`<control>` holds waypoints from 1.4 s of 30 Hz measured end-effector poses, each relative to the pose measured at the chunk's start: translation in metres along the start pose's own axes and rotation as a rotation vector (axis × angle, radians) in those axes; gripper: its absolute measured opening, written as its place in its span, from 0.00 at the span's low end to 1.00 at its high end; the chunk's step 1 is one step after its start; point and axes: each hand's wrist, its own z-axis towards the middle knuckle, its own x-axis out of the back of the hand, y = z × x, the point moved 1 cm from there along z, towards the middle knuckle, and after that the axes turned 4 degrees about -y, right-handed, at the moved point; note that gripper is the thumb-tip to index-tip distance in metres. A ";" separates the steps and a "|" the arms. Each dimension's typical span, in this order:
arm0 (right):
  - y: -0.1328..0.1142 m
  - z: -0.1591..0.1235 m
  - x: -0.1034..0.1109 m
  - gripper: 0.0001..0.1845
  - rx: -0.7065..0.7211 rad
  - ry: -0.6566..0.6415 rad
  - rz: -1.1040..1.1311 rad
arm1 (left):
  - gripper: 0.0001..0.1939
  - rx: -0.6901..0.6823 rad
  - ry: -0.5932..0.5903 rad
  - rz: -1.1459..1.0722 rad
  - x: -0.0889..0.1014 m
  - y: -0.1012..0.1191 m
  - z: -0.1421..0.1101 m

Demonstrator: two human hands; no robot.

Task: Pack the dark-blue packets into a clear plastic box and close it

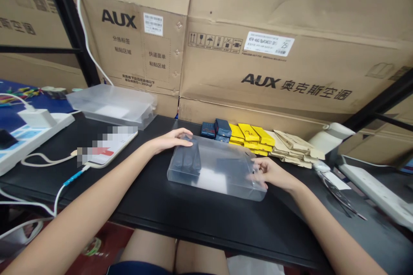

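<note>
A clear plastic box lies on the black table in front of me, with dark packets showing at its left end. My left hand is curled at the box's back left corner, beside the dark packets; its fingertips are partly hidden. At the right end, my right hand grips the box wall, with fingers seen partly through the plastic. Behind the box sit dark blue packets, stacked yellow packets and stacked beige packets.
A second clear plastic box stands at the back left. A phone with a cable and a white power strip lie at left. At right are a white cylindrical object, glasses and another power strip. Cardboard cartons line the back.
</note>
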 end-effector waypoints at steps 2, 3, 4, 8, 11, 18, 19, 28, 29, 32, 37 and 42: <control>-0.001 0.001 -0.003 0.20 0.014 0.006 -0.008 | 0.23 -0.003 0.003 -0.007 0.000 0.000 0.000; -0.002 0.001 -0.004 0.19 0.020 0.004 -0.012 | 0.23 -0.001 0.003 -0.011 0.000 0.001 0.000; -0.003 0.001 -0.006 0.19 0.026 -0.003 -0.015 | 0.23 0.001 0.001 -0.013 0.000 0.001 0.000; -0.006 0.000 -0.006 0.18 0.038 0.019 -0.014 | 0.24 0.008 0.005 -0.010 0.000 0.000 0.001; -0.005 0.000 -0.006 0.19 0.029 0.028 0.010 | 0.24 0.009 0.003 -0.015 0.000 0.000 0.000; -0.005 0.003 -0.012 0.18 0.053 0.065 0.032 | 0.25 0.001 0.004 -0.017 0.000 0.000 0.000; -0.006 0.003 -0.013 0.18 0.057 0.094 0.030 | 0.25 -0.004 0.002 -0.024 0.000 -0.001 0.001; -0.003 0.004 -0.013 0.24 0.049 0.175 -0.007 | 0.23 0.025 0.005 -0.074 -0.002 0.003 0.000; -0.003 0.004 -0.013 0.24 0.047 0.178 -0.023 | 0.23 0.028 0.004 -0.073 -0.003 0.004 0.000; -0.005 0.004 -0.013 0.22 0.037 0.183 -0.033 | 0.22 0.023 0.005 -0.046 -0.004 0.005 -0.001; -0.004 0.006 -0.017 0.24 0.002 0.240 0.014 | 0.24 -0.010 -0.005 -0.039 -0.001 -0.004 0.002; -0.003 0.010 -0.018 0.24 0.059 0.300 -0.120 | 0.25 -0.007 -0.014 -0.026 0.001 -0.008 0.003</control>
